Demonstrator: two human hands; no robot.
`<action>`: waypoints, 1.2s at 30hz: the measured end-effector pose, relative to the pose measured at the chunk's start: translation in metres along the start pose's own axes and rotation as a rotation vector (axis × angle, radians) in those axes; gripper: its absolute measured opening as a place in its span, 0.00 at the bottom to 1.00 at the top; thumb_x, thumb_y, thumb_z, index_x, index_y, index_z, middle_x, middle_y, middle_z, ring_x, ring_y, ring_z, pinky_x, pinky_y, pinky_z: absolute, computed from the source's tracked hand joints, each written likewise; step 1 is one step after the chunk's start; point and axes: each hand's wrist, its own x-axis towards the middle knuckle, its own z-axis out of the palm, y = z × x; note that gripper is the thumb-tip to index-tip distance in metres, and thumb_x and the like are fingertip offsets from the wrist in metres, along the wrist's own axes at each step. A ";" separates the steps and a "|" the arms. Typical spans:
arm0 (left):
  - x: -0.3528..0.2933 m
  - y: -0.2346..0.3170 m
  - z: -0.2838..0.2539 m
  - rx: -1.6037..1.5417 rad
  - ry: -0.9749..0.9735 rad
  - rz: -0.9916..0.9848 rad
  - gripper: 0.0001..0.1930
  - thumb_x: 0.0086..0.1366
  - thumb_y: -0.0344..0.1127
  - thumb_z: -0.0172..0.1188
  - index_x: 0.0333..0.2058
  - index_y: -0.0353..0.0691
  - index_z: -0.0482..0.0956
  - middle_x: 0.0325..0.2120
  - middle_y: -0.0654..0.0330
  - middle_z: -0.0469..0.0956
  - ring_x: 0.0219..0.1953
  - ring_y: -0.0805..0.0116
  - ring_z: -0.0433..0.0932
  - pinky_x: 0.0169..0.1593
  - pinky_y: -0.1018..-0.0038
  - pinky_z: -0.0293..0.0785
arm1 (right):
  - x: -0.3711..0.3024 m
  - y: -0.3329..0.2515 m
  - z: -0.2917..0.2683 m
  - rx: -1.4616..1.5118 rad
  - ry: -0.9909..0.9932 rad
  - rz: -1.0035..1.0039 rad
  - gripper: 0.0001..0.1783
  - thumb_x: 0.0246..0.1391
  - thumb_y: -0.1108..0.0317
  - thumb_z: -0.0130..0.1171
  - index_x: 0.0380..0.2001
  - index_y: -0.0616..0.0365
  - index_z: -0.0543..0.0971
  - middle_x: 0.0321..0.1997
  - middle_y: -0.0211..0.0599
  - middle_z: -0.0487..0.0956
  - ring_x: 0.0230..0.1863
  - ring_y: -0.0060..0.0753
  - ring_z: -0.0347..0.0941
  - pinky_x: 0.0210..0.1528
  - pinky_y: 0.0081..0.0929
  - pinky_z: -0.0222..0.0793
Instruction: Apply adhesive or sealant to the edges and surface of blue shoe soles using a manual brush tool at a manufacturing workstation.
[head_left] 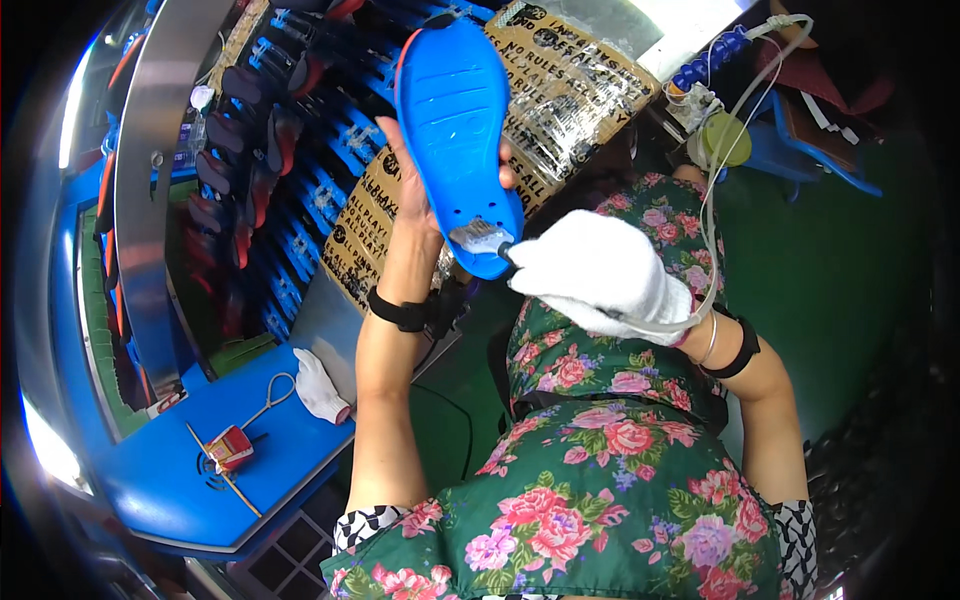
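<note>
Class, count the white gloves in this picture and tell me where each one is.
2. One white glove covers the person's right hand; the other glove lies at the edge of the blue table. Others may be hidden in the dark areas.

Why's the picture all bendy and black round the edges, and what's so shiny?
Head view: the wide fisheye lens seems to bend the metal frame and leaves black corners; head view: glare whitens parts of the taped cardboard, and small glints dot the blue sole.
</note>
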 end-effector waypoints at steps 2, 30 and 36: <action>-0.002 0.000 -0.002 -0.034 -0.007 -0.086 0.63 0.49 0.89 0.40 0.68 0.38 0.59 0.44 0.37 0.78 0.38 0.42 0.84 0.39 0.52 0.85 | -0.001 -0.001 -0.002 0.124 -0.100 0.057 0.11 0.46 0.75 0.71 0.36 0.53 0.87 0.40 0.36 0.86 0.38 0.39 0.82 0.39 0.33 0.78; -0.011 -0.038 -0.035 -0.036 0.296 0.403 0.31 0.75 0.60 0.41 0.61 0.40 0.71 0.59 0.50 0.75 0.61 0.48 0.73 0.67 0.47 0.66 | -0.012 0.032 0.002 1.077 0.511 1.042 0.11 0.56 0.75 0.65 0.43 0.64 0.85 0.35 0.35 0.86 0.30 0.20 0.77 0.32 0.18 0.71; -0.070 -0.067 0.004 -0.497 0.597 0.484 0.30 0.72 0.59 0.39 0.64 0.50 0.71 0.67 0.50 0.66 0.72 0.42 0.56 0.73 0.34 0.41 | -0.020 0.038 0.011 1.080 0.543 1.081 0.11 0.57 0.75 0.65 0.43 0.62 0.86 0.33 0.32 0.85 0.28 0.19 0.76 0.31 0.17 0.70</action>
